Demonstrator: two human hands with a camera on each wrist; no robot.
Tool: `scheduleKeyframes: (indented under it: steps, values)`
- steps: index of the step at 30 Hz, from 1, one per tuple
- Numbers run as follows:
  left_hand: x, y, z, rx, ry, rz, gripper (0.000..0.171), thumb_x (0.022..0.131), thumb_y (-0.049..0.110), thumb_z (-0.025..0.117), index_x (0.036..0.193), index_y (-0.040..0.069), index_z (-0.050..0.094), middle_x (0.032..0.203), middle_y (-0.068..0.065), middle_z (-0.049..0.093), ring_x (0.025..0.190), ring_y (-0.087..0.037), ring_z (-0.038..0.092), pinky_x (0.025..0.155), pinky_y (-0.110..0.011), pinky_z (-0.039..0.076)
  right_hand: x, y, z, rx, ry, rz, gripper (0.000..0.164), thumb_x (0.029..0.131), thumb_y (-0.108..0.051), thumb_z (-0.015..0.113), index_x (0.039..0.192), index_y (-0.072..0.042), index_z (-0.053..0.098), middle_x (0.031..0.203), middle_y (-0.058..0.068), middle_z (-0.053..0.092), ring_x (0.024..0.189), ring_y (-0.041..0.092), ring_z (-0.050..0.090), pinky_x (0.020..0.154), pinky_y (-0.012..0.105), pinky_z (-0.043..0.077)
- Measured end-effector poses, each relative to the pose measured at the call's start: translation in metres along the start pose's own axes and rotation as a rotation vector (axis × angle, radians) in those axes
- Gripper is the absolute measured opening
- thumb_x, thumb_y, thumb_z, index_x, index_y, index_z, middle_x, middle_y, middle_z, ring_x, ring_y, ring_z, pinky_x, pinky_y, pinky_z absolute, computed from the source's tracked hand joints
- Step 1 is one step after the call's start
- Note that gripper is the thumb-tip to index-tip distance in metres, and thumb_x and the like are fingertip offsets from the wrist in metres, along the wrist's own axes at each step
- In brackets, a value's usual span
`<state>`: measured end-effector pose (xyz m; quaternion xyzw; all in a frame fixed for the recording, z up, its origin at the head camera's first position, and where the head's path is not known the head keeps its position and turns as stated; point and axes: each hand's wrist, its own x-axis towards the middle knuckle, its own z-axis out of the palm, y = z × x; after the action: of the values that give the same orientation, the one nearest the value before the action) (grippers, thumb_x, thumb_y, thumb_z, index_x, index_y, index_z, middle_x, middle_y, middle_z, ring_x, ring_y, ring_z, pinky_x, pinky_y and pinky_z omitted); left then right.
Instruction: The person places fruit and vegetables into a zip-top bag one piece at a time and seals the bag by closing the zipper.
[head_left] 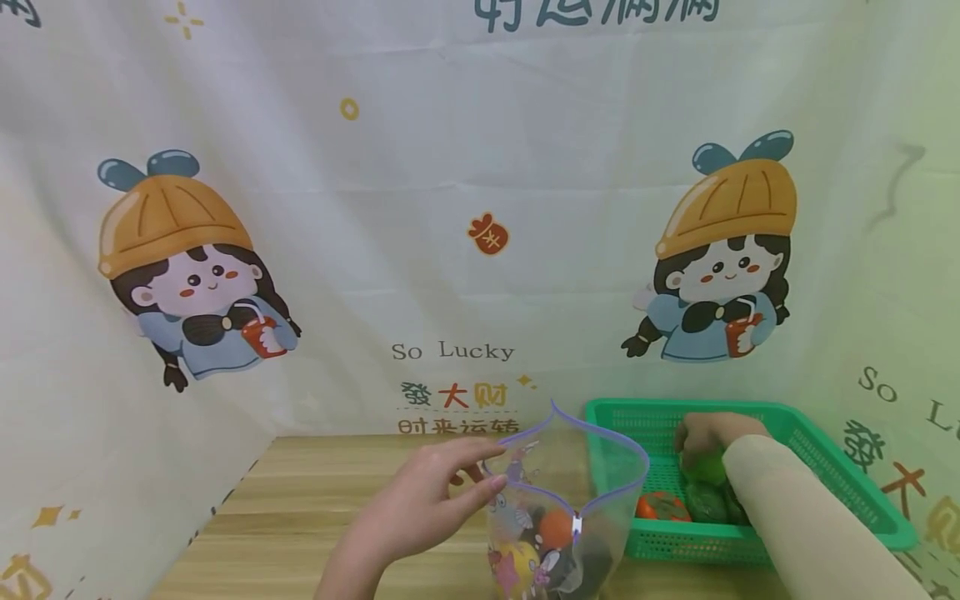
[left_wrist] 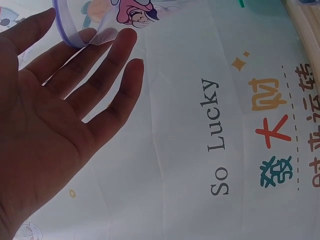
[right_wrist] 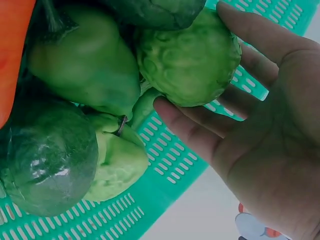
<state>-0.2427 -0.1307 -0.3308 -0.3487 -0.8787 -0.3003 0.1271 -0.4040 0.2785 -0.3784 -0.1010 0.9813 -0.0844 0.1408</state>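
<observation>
Plastic bag [head_left: 603,523] upright, open upward

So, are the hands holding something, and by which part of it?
The right hand holds the bumpy fruit by its side. The left hand is at the bag rim; whether it grips cannot be told.

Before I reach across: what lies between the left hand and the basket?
In the head view, the bag stands between the left hand and the basket.

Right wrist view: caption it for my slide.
A right hand cups a bumpy green fruit beside other green produce in a perforated green basket.
</observation>
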Motion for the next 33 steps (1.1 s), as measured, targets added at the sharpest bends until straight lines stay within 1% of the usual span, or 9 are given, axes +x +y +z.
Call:
scheduleKeyframes:
  steps: [6, 10, 13, 17, 19, 22, 27, 29, 33]
  values:
    - [-0.001, -0.001, 0.0, 0.0, -0.005, -0.006, 0.046, 0.097, 0.044, 0.053, 0.133, 0.015, 0.057, 0.131, 0.005, 0.058, 0.092, -0.001, 0.059, 0.082, -0.038, 0.055, 0.001, -0.005, -0.003, 0.016, 0.005, -0.026, 0.042, 0.081, -0.021, 0.073, 0.118, -0.004, 0.064, 0.118, 0.016, 0.062, 0.107, 0.04, 0.055, 0.084, 0.054, 0.051]
    - [-0.001, -0.002, 0.0, 0.007, -0.003, -0.007, 0.046, 0.097, 0.045, 0.053, 0.133, 0.016, 0.057, 0.131, 0.006, 0.058, 0.092, -0.001, 0.059, 0.082, -0.035, 0.055, 0.006, -0.013, -0.014, 0.068, 0.028, -0.053, 0.04, 0.084, -0.017, 0.071, 0.118, 0.001, 0.061, 0.117, 0.022, 0.059, 0.098, 0.037, 0.058, 0.073, 0.05, 0.055]
    - [-0.002, -0.003, 0.001, 0.015, 0.008, -0.008, 0.046, 0.097, 0.045, 0.053, 0.134, 0.017, 0.057, 0.131, 0.008, 0.057, 0.093, -0.001, 0.059, 0.081, -0.034, 0.055, 0.007, -0.025, -0.029, 0.067, 0.093, -0.137, 0.04, 0.084, -0.018, 0.071, 0.117, 0.003, 0.06, 0.116, 0.025, 0.058, 0.092, 0.036, 0.059, 0.068, 0.047, 0.055]
    - [-0.004, -0.003, 0.001, 0.036, 0.026, -0.01, 0.046, 0.097, 0.045, 0.053, 0.135, 0.019, 0.056, 0.133, 0.01, 0.055, 0.095, -0.001, 0.059, 0.081, -0.034, 0.055, -0.001, -0.051, -0.053, 0.03, 0.235, -0.264, 0.046, 0.086, -0.028, 0.071, 0.121, 0.0, 0.06, 0.119, 0.024, 0.059, 0.105, 0.041, 0.055, 0.082, 0.052, 0.051]
    - [-0.004, -0.004, 0.001, 0.042, 0.034, -0.012, 0.045, 0.097, 0.044, 0.053, 0.135, 0.019, 0.056, 0.133, 0.01, 0.055, 0.095, -0.001, 0.059, 0.081, -0.035, 0.055, -0.014, -0.067, -0.063, 0.055, 0.334, -0.306, 0.049, 0.088, -0.034, 0.069, 0.124, -0.003, 0.059, 0.12, 0.021, 0.06, 0.111, 0.04, 0.053, 0.087, 0.054, 0.048]
    - [-0.004, -0.003, 0.0, 0.043, 0.036, -0.014, 0.044, 0.098, 0.042, 0.053, 0.135, 0.02, 0.056, 0.133, 0.011, 0.056, 0.095, 0.0, 0.059, 0.081, -0.035, 0.055, -0.047, -0.095, -0.07, 0.124, 0.528, -0.347, 0.052, 0.091, -0.041, 0.065, 0.129, -0.007, 0.056, 0.12, 0.018, 0.06, 0.107, 0.035, 0.055, 0.085, 0.052, 0.049]
    - [-0.002, -0.003, -0.001, 0.036, 0.033, -0.016, 0.044, 0.098, 0.043, 0.053, 0.136, 0.02, 0.056, 0.134, 0.011, 0.055, 0.095, 0.001, 0.059, 0.081, -0.037, 0.055, -0.112, -0.14, -0.051, 0.306, 0.828, -0.432, 0.054, 0.089, -0.048, 0.063, 0.131, -0.014, 0.055, 0.122, 0.007, 0.059, 0.101, 0.024, 0.058, 0.079, 0.043, 0.055]
    - [-0.001, -0.002, -0.002, 0.036, 0.032, -0.017, 0.045, 0.098, 0.044, 0.053, 0.136, 0.02, 0.056, 0.134, 0.011, 0.054, 0.095, 0.001, 0.059, 0.081, -0.036, 0.055, -0.132, -0.151, -0.036, 0.351, 0.873, -0.475, 0.053, 0.088, -0.048, 0.065, 0.13, -0.017, 0.055, 0.124, 0.002, 0.058, 0.101, 0.018, 0.058, 0.077, 0.038, 0.057]
    - [0.0, -0.001, -0.003, 0.045, 0.033, -0.01, 0.044, 0.098, 0.043, 0.053, 0.136, 0.021, 0.056, 0.135, 0.011, 0.054, 0.095, 0.001, 0.059, 0.082, -0.035, 0.054, -0.151, -0.163, -0.012, 0.358, 0.837, -0.503, 0.051, 0.086, -0.051, 0.065, 0.129, -0.025, 0.055, 0.125, -0.007, 0.056, 0.102, 0.011, 0.056, 0.077, 0.034, 0.057]
